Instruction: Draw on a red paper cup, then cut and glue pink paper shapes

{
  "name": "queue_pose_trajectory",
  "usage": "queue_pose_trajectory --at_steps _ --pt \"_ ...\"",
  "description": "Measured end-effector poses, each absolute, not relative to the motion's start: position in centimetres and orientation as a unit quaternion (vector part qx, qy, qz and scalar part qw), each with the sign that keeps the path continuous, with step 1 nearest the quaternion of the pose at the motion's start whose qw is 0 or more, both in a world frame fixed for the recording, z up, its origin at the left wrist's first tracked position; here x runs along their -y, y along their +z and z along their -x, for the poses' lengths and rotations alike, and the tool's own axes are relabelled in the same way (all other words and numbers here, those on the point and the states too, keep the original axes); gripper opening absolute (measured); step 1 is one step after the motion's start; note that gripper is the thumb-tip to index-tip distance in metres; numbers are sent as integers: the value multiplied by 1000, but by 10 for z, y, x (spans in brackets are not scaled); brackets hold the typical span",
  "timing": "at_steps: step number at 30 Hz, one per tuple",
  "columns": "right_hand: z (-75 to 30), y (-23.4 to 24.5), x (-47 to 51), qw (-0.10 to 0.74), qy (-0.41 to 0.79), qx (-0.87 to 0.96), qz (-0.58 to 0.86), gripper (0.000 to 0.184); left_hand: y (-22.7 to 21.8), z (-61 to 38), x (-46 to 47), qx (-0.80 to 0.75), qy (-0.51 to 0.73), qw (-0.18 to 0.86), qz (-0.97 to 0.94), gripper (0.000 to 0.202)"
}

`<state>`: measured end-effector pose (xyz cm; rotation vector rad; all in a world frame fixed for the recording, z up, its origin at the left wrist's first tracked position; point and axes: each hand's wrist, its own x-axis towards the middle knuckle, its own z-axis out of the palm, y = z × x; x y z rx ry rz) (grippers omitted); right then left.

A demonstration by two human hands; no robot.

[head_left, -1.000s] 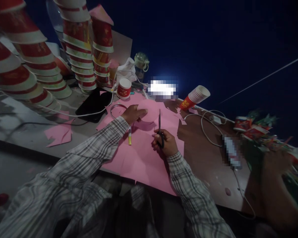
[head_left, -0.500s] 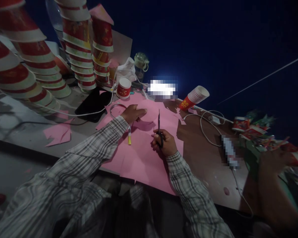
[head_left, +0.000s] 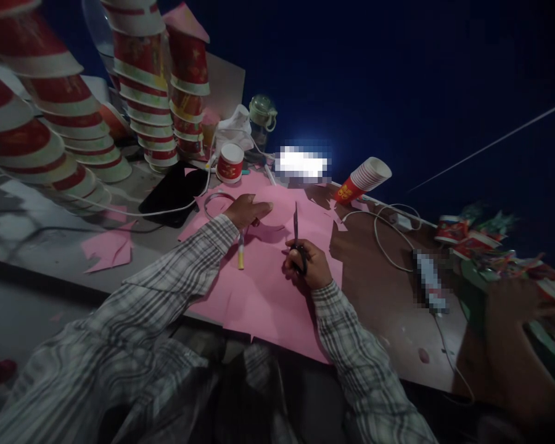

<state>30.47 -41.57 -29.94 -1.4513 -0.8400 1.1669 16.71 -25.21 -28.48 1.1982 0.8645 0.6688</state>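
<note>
My left hand (head_left: 246,213) pinches a rounded piece of pink paper (head_left: 281,209) between thumb and fingers. The piece is held just over large pink sheets (head_left: 268,302) that spread across the table. In my right hand (head_left: 315,268) is a pair of scissors (head_left: 296,223) with dark handles, the blades pointing away from me and looking nearly closed. They stand just right of the rounded piece; whether they touch it I cannot tell. By my left wrist lies a thin tube with a yellow end (head_left: 241,258), and a pale curved band (head_left: 213,198) is partly hidden behind that hand.
Tall stacks of red-and-white paper cups (head_left: 148,92) stand at the left. A black tablet-like slab (head_left: 173,196), a single cup (head_left: 230,164) and a jar (head_left: 261,117) sit behind. Tilted nested cups (head_left: 363,180), cables and another person's arm (head_left: 513,333) are at the right.
My two hands, the paper and the scissors have hardly moved. At the right, the other person's hand and arm have shifted slightly.
</note>
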Motion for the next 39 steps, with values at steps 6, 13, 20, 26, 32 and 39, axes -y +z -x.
queue_pose_trajectory --at_steps 6,13,20,26,32,39 --pt "-306 -299 416 523 495 355 596 35 -287 -167 252 -379 303 698 -526 26" --pt "-306 -298 417 529 496 356 590 35 -283 -167 255 -384 300 684 -542 29" --pt "-307 -301 417 533 501 354 583 39 -285 -165 254 -385 277 671 -569 30" --pt "-309 -300 417 529 501 358 584 40 -281 -165 256 -361 308 671 -569 31" --pt "-310 -302 417 528 505 360 580 42 -277 -165 259 -362 307 652 -591 32" --pt "-310 -304 416 532 498 356 585 41 -262 -162 266 -390 272 626 -618 35"
